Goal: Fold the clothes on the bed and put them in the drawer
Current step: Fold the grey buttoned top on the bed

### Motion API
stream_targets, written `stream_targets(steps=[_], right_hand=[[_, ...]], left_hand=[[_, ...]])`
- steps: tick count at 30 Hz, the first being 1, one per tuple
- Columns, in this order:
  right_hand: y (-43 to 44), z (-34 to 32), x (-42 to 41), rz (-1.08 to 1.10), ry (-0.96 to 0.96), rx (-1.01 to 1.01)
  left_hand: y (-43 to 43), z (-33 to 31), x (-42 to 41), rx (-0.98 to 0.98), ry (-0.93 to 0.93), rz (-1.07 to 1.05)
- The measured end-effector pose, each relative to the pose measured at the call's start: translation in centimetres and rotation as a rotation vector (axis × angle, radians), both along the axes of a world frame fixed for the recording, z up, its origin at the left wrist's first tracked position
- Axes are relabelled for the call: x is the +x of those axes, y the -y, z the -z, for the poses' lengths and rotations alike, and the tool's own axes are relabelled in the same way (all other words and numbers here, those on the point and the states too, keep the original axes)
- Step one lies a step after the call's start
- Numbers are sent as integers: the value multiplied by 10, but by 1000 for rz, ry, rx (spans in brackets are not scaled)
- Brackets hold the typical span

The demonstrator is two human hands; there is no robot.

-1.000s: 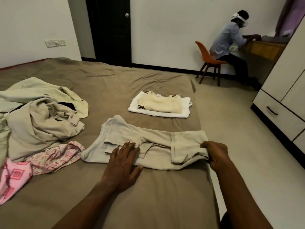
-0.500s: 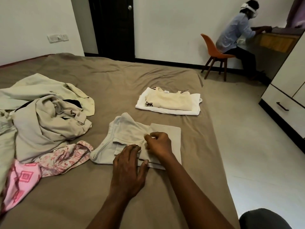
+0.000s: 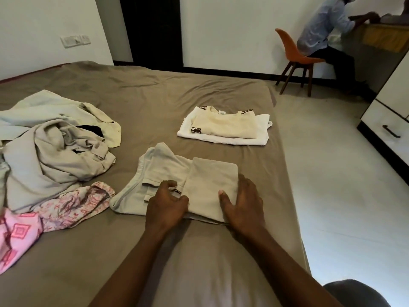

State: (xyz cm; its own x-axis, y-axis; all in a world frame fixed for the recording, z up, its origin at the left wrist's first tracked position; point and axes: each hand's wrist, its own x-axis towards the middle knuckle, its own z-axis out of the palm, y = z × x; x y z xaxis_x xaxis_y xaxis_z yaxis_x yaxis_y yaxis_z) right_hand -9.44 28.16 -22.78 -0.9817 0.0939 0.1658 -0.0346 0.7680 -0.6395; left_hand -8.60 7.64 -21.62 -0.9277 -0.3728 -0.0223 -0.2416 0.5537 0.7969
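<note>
Brown bed, bedroom: right hand, earlier pinching, now lies spread flat on folded beige trousers; left hand pinches the cloth.

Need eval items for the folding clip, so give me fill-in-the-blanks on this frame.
1. The folded garment under the cream T-shirt is ___.
2. The drawer beside the bed is ___.
3. The right hand lies flat on the beige trousers; the unfolded pile lies to their ___.
4. The chair under the seated person is ___.

Missing words: white; closed; left; orange.
</note>
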Motion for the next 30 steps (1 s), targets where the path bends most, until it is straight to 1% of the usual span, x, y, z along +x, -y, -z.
stream_targets(steps=[2,5,6,8,9,10,11,12,13,15,16,17,19,21,23,25,27,28,30], right_hand=[[-3,-6,-12,39,48,-5],[-8,-9,-26,53,132,48],[-7,-9,-29,61,141,71],[-7,-12,-34,67,188,90],[-8,-12,-37,63,216,89],[-10,-12,-39,59,243,76],[-12,-11,-41,52,261,30],[-14,-11,-42,40,267,-84],[-15,-10,-44,14,279,-293],[-15,-13,-43,-77,339,-845],[-14,-18,-41,-134,372,-1032],[-13,-23,-38,-186,398,-1139],[-9,-26,-33,-252,415,-1272],[-3,-23,-27,-255,396,-1380],[4,-16,-23,-186,350,-1427],[10,-8,-24,-156,276,-1340],[17,-3,-25,-193,203,-1203],[22,0,-26,-217,196,-1159],[29,7,-27,-249,190,-1046]], left_hand=[[7,-1,4,-34,21,6],[9,2,7,-161,51,29],[9,3,8,-228,27,26],[1,3,9,-408,-137,50],[-7,2,10,-464,-230,91],[-16,2,11,-489,-298,153],[-25,2,12,-488,-319,236],[-35,2,12,-469,-306,318],[-46,1,11,-436,-263,376],[-66,-2,5,-349,-171,391],[-75,-7,2,-293,-144,345],[-81,-12,-3,-235,-116,283],[-85,-24,-14,-189,-39,170],[-76,-32,-24,-195,14,122],[-58,-46,-31,-71,47,89],[-38,-65,-35,178,40,50],[-11,-84,-38,434,6,-27],[7,-92,-40,511,15,-68],[49,-99,-46,546,73,-138]])
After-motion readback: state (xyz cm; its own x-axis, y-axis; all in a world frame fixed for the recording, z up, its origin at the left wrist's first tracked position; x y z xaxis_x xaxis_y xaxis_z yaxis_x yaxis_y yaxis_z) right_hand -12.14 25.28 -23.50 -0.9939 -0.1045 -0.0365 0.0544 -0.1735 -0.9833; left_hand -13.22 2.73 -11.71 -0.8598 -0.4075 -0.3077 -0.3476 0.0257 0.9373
